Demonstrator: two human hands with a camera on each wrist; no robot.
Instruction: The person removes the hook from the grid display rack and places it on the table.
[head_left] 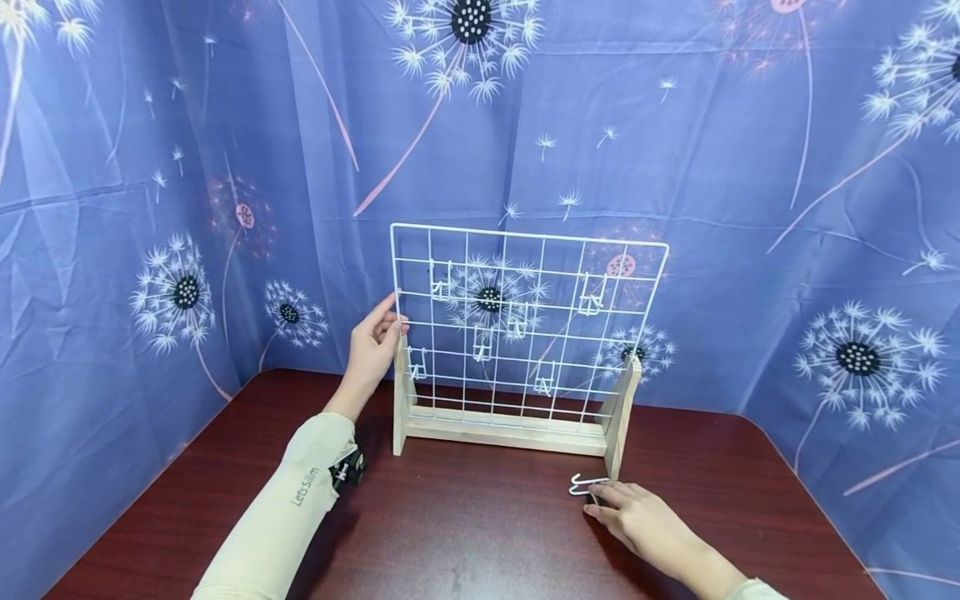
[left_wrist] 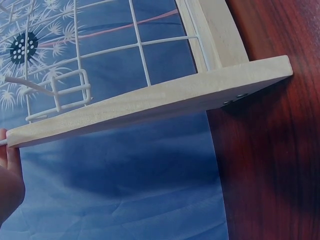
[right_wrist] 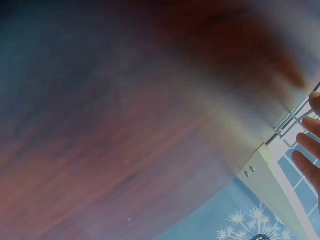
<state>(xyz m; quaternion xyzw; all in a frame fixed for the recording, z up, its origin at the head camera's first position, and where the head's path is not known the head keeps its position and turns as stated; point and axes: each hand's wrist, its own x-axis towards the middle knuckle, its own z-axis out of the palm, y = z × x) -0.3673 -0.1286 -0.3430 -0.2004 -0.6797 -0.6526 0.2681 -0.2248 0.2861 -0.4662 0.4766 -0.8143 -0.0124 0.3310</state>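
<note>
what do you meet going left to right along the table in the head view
left hand at the frame's edge → white wire grid panel in its pale wooden stand → loose white wire hook → right hand

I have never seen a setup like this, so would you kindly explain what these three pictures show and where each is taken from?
No machine here: a person works with two bare hands. The large picture comes from a head camera; the other two from wrist cameras. On the dark red table stands a white wire grid in a wooden stand, with small hooks hung on it. The left hand grips the grid's left edge. The right hand rests on the table, fingertips at a loose white hook. The right wrist view is blurred.
</note>
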